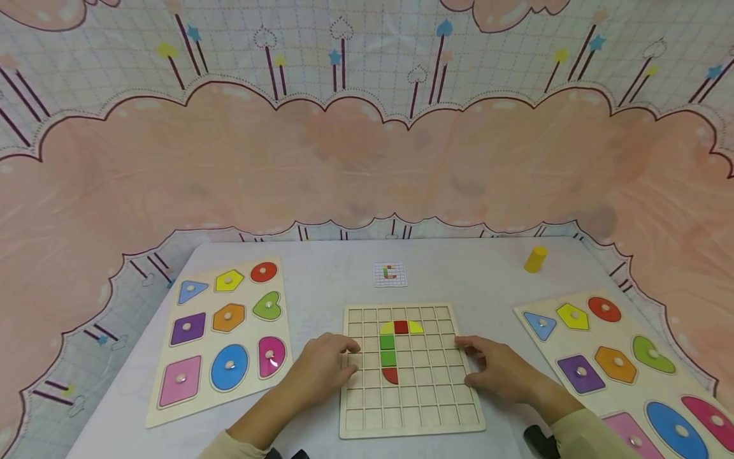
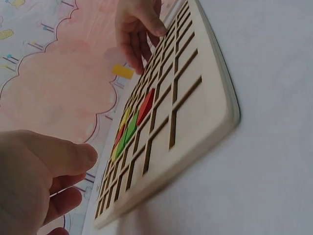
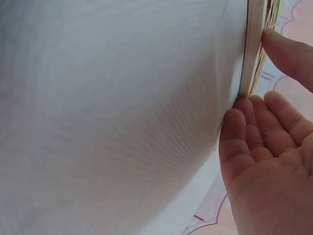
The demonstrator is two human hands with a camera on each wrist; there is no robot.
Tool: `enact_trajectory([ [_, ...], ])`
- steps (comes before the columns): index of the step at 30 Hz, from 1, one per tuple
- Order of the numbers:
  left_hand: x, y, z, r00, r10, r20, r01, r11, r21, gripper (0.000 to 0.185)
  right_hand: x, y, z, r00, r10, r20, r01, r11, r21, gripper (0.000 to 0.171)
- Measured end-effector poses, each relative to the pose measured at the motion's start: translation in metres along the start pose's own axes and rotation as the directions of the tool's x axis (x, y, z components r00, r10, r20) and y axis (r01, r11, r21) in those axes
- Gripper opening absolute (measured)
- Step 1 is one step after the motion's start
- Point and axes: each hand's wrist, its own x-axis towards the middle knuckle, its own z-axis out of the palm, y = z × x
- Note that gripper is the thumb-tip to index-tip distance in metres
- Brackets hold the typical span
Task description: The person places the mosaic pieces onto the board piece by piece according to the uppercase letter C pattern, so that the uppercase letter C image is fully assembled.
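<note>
Grid board (image 1: 410, 408) of pale wood lies flat on the grey table (image 1: 321, 287), nearest the table's front edge and midway between the two shape boards. Both hands are at it, one on each side edge, well apart with the width of the grid board between them.

Left hand (image 1: 321, 373) rests at the grid board's left edge, fingertips reaching onto the frame beside the second row of cells; fingers are loosely bent, and the left wrist view shows thumb and fingers hanging free of the wood, so no firm grip is confirmed. Right hand (image 1: 501, 370) lies against the grid board's right edge. The right wrist view shows its fingertips (image 3: 234, 122) touching the lower side of the edge and the thumb above the rim, fingers nearly straight, not curled round it.

Inside the grid board, coloured pieces form a hooked figure: yellow piece (image 1: 387, 328), red square (image 1: 401, 327) and a second yellow piece (image 1: 415, 327) in one row, two green squares (image 1: 388, 350) below the first yellow piece, and a red quarter-round piece (image 1: 391, 375) beneath those.

Behind the grid board lies a small pattern card (image 1: 390, 274). Yellow cylinder (image 1: 536, 259) stands upright behind and to the right of the grid board. Left shape board (image 1: 220, 338) lies left of the grid board, right shape board (image 1: 625, 370) right of it, each filled with knobbed coloured shapes.
</note>
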Motion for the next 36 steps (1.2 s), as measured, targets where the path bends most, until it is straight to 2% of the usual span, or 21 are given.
enact_trajectory([
  [5, -0.009, -0.012, -0.007, 0.996, -0.09, -0.007, 0.09, 0.996, -0.004, 0.023, 0.0, 0.0, 0.0, 1.0, 0.002, -0.005, -0.002, 1.0, 0.004, 0.067],
  [9, -0.015, -0.022, -0.011, 0.984, -0.178, 0.005, 0.178, 0.984, -0.018, 0.025, 0.0, 0.0, 0.001, 1.0, 0.005, -0.006, -0.005, 1.0, 0.004, 0.067],
  [14, -0.022, -0.035, -0.016, 0.97, -0.241, -0.002, 0.241, 0.97, -0.002, 0.027, 0.0, -0.001, 0.001, 1.0, 0.004, -0.006, -0.004, 1.0, 0.0, 0.067],
  [26, -0.031, -0.053, -0.022, 0.961, -0.277, -0.01, 0.277, 0.96, 0.031, 0.019, 0.0, -0.004, 0.001, 1.0, 0.026, -0.014, -0.026, 0.999, -0.02, 0.067],
  [36, -0.035, -0.055, -0.024, 0.956, -0.292, -0.01, 0.292, 0.955, 0.055, 0.02, 0.0, -0.002, 0.001, 1.0, 0.005, -0.005, -0.005, 1.0, -0.018, 0.067],
])
